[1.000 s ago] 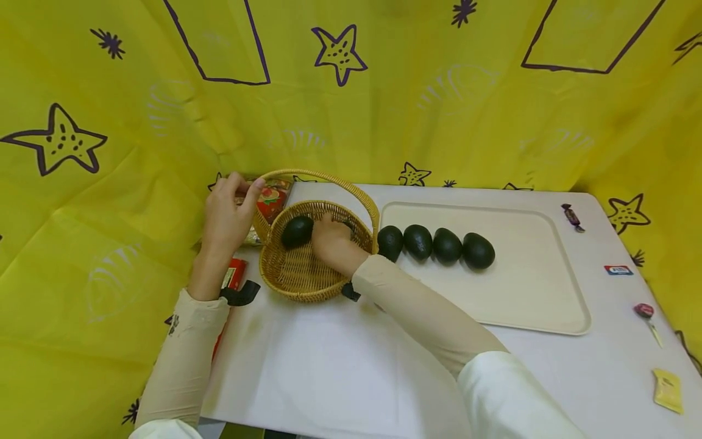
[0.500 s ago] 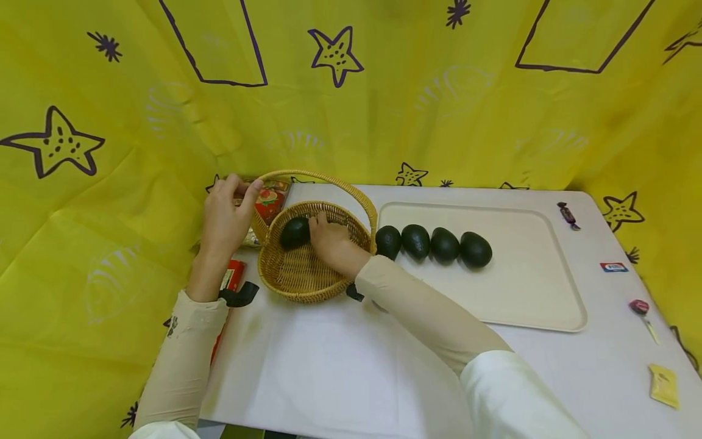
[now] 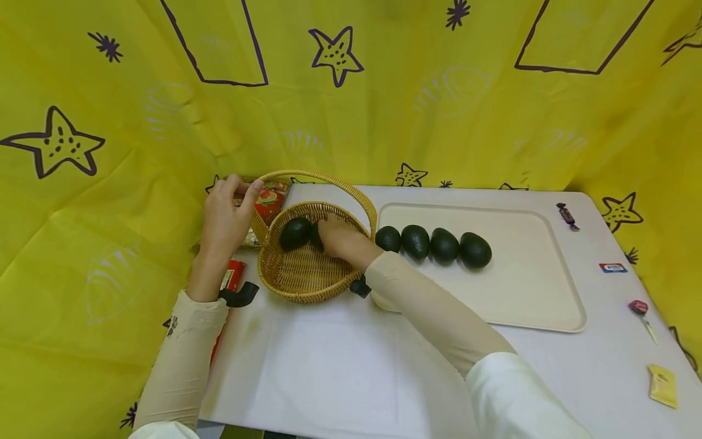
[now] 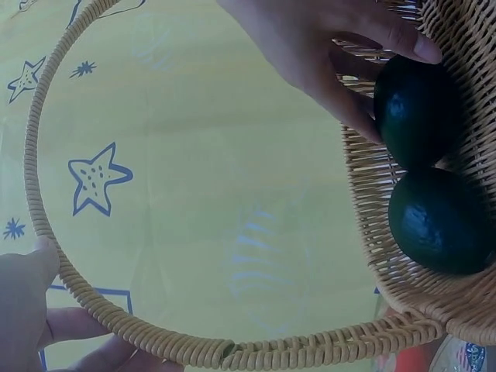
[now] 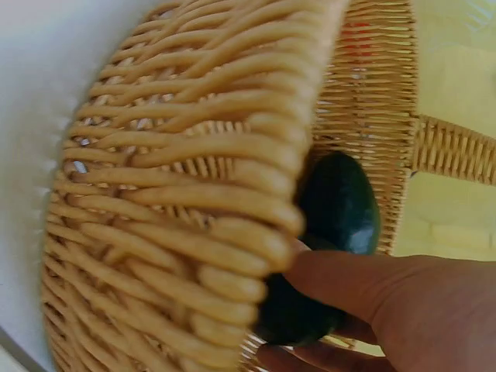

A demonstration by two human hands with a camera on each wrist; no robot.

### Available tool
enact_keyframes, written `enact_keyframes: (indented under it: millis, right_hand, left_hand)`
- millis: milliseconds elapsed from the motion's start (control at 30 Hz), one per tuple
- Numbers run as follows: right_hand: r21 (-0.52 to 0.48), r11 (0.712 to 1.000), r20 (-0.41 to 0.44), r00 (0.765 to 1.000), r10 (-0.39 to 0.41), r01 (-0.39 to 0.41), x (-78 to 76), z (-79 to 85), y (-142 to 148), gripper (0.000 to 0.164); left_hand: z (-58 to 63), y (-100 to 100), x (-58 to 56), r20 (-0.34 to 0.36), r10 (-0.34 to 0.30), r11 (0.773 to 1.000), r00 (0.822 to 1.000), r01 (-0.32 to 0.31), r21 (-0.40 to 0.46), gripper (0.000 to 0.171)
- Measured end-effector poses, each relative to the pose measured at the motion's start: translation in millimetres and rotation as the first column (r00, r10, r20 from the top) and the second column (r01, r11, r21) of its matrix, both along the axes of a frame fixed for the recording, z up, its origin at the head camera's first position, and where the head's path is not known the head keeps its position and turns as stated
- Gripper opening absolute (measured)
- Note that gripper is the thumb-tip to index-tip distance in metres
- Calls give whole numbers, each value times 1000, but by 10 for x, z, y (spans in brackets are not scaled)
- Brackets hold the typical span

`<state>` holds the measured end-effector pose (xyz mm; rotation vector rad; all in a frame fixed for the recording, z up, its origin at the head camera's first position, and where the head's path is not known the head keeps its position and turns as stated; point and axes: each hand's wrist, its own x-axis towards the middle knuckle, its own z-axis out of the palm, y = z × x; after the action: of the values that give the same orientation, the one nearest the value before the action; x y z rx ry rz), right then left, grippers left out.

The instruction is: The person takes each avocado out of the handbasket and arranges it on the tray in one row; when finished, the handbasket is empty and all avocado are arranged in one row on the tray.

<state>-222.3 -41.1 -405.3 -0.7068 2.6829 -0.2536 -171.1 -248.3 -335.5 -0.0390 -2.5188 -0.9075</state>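
Note:
My left hand [image 3: 227, 210] holds the arched handle [image 3: 329, 177] of a woven wicker basket [image 3: 304, 277] on its left side. Inside the basket, my right hand [image 3: 345, 241] grips a dark green avocado [image 4: 415, 108], thumb on one side and fingers on the other. Beside it, touching, lies a second avocado [image 4: 438, 221] near the basket's back wall. In the right wrist view the basket's near wall partly hides the gripped avocado [image 5: 291, 314]. To the right of the basket, several avocados [image 3: 415, 242] sit in a row on a cream tray [image 3: 537, 280].
Red food packets [image 3: 269, 204] lie behind and left of the basket. A red package [image 3: 233, 274] is by the left forearm. Along the table's right side lie a wrapped candy [image 3: 567, 216], a small blue-red packet [image 3: 612, 267], a lollipop [image 3: 638, 307] and a yellow sachet [image 3: 663, 386].
My right hand has shifted slightly right within the basket, and an avocado now shows at its fingertips, against the other one. My left hand has stayed at the handle.

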Motion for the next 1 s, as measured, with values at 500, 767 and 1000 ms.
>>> enact_keyframes:
  millis: [500, 767, 1000]
  right_hand:
    - [-51, 998, -40, 999, 37, -39, -23, -62, -14, 46]
    - [-167, 986, 50, 999, -21, 29, -69, -60, -4, 41]
    - [-285, 959, 40, 999, -3, 14, -17, -23, 60, 25]
  left_hand:
    - [-4, -4, -9, -10, -5, 1000, 1000, 5, -8, 52]
    - [3, -1, 4, -12, -4, 1000, 1000, 3, -3, 52]
    - [-2, 2, -1, -16, -1, 1000, 1000, 1, -4, 52]
